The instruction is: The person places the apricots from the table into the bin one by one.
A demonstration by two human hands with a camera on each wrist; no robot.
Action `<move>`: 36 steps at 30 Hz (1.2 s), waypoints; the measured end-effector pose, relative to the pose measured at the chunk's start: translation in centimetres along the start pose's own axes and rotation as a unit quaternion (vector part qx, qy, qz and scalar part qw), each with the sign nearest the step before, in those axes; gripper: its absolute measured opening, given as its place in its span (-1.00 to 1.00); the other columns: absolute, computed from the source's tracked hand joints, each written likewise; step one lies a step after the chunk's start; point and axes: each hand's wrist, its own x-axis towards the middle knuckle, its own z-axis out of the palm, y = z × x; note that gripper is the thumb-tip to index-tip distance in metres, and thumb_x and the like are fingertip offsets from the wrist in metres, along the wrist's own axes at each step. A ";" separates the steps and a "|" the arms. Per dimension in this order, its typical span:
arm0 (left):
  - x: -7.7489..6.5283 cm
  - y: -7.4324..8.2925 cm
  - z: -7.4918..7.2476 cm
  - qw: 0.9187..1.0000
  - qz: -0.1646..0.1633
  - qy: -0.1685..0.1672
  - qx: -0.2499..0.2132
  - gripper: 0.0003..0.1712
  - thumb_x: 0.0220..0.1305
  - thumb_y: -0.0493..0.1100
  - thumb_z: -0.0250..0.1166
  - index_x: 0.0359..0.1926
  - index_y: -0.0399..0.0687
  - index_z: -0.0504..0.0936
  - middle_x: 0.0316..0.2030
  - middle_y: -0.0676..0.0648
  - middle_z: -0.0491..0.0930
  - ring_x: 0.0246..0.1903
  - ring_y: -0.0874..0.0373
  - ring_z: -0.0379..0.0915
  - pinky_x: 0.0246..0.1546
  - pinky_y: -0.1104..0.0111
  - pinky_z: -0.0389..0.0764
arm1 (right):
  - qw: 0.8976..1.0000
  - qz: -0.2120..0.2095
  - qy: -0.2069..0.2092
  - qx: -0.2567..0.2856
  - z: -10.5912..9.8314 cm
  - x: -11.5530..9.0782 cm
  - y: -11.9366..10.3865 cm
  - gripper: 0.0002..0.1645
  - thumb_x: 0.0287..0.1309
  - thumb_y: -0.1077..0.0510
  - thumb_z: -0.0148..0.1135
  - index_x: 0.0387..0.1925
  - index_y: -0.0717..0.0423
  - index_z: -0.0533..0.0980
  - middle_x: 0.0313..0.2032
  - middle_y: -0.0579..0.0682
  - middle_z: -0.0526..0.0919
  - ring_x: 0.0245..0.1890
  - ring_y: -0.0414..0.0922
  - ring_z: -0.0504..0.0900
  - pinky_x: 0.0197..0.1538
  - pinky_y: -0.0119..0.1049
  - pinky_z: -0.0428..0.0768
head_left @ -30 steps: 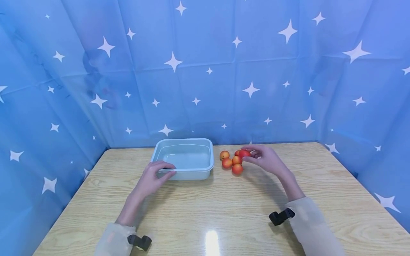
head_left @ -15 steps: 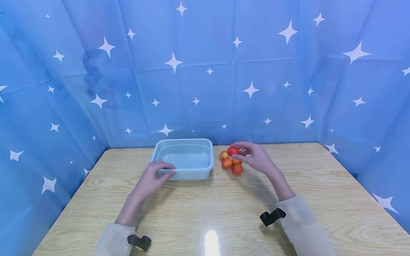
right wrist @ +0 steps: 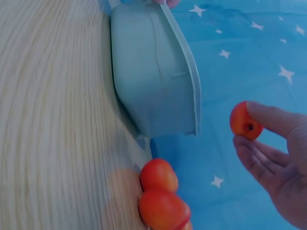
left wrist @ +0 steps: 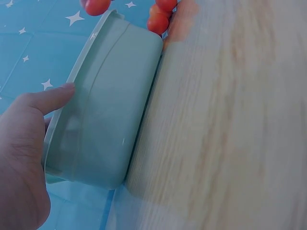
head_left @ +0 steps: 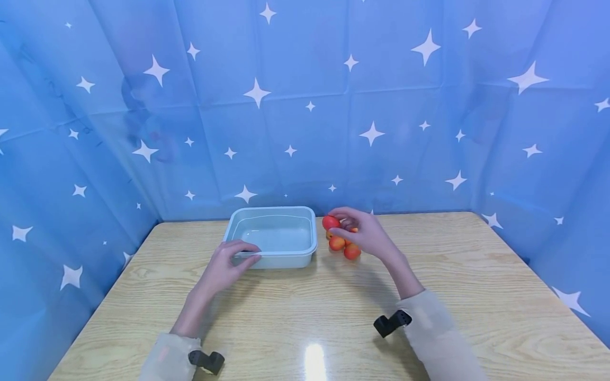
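Observation:
My right hand (head_left: pixel 364 232) pinches a small red apple-like fruit (head_left: pixel 331 223) between thumb and fingertips. It is lifted above the table, just right of the light blue plastic tub (head_left: pixel 271 261). In the right wrist view a dark dimple marks the held fruit (right wrist: pixel 245 120). Beneath this hand sit several more red-orange fruits (head_left: pixel 352 251), partly covered by it in the head view. My left hand (head_left: pixel 230 264) grips the tub's near left rim, thumb outside and fingers over the edge. The tub's visible inside holds nothing.
A pale wood-grain table (head_left: pixel 286 323) carries the tub and the fruits near its back edge. Blue curtains (head_left: pixel 305 106) with white stars stand behind and along both sides. Black wrist cameras sit on both sleeves.
My right hand has carried the held fruit leftward and slightly up, from over the other fruits to near the tub's right side. My left hand and the tub have stayed in place.

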 end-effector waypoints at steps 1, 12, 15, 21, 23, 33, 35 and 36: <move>0.0 0.0 0.0 1.000 0.001 0.001 0.000 -0.84 0.21 -0.21 0.48 -0.16 -0.03 0.78 -0.23 0.13 0.73 -0.14 0.15 0.63 0.07 0.05 0.48 | 1.000 0.000 0.001 0.002 0.1 0.1 -0.2 -0.50 0.20 0.11 0.46 0.17 0.01 0.58 0.01 0.02 0.68 -0.08 0.00 0.68 0.05 0.03 0.63; -0.1 0.0 -0.1 1.000 -0.004 -0.005 -0.007 -0.85 0.23 -0.20 0.47 -0.16 0.02 0.78 -0.21 0.15 0.72 -0.13 0.18 0.63 0.07 0.06 0.49 | 0.999 -0.013 0.004 0.033 1.3 0.6 -1.2 -0.53 0.21 0.14 0.45 0.15 0.02 0.58 0.03 0.05 0.68 -0.08 -0.01 0.68 0.04 -0.06 0.66; -0.1 0.0 -0.1 1.000 -0.005 -0.006 -0.008 -0.85 0.23 -0.20 0.48 -0.16 0.02 0.77 -0.22 0.15 0.72 -0.13 0.18 0.62 0.08 0.07 0.48 | 0.999 -0.016 0.004 0.042 1.7 0.8 -1.5 -0.52 0.21 0.14 0.46 0.15 0.01 0.58 0.01 0.05 0.67 -0.08 -0.01 0.67 0.03 -0.05 0.66; 0.0 0.0 -0.2 1.000 -0.014 -0.011 -0.006 -0.85 0.24 -0.18 0.47 -0.15 0.01 0.77 -0.21 0.14 0.72 -0.11 0.18 0.62 0.10 0.07 0.48 | 0.999 -0.028 -0.002 0.031 2.6 1.0 -1.6 -0.53 0.22 0.14 0.45 0.16 0.03 0.58 -0.02 0.05 0.67 -0.09 -0.02 0.68 0.01 -0.05 0.67; 0.0 0.0 -0.2 1.000 -0.017 -0.011 -0.006 -0.85 0.24 -0.18 0.47 -0.15 0.02 0.77 -0.21 0.14 0.72 -0.11 0.17 0.61 0.11 0.06 0.47 | 0.999 -0.033 -0.004 0.024 2.9 1.0 -1.5 -0.53 0.22 0.15 0.45 0.16 0.04 0.59 -0.02 0.05 0.68 -0.11 -0.03 0.68 -0.01 -0.04 0.67; 0.0 -0.1 -0.1 1.000 -0.015 -0.012 -0.007 -0.85 0.25 -0.17 0.47 -0.15 0.02 0.77 -0.19 0.15 0.72 -0.10 0.18 0.62 0.11 0.07 0.48 | 0.998 -0.051 -0.018 0.016 3.8 0.8 -1.2 -0.52 0.20 0.17 0.45 0.16 0.08 0.59 -0.03 0.07 0.69 -0.14 -0.06 0.71 -0.07 -0.13 0.69; 0.0 -0.1 -0.1 1.000 -0.017 -0.012 -0.007 -0.85 0.25 -0.17 0.47 -0.15 0.02 0.77 -0.20 0.15 0.72 -0.10 0.19 0.61 0.11 0.07 0.47 | 0.998 -0.063 -0.022 0.017 3.9 0.7 -1.1 -0.51 0.22 0.17 0.44 0.18 0.12 0.58 -0.01 0.12 0.69 -0.12 -0.04 0.71 -0.05 -0.13 0.68; -0.1 -0.1 -0.1 1.000 -0.018 -0.012 -0.006 -0.85 0.25 -0.17 0.47 -0.15 0.02 0.77 -0.20 0.16 0.72 -0.10 0.19 0.61 0.11 0.07 0.46 | 0.997 -0.067 -0.023 0.018 3.9 0.7 -1.1 -0.51 0.23 0.17 0.43 0.19 0.14 0.57 -0.01 0.15 0.69 -0.11 -0.04 0.72 -0.05 -0.13 0.68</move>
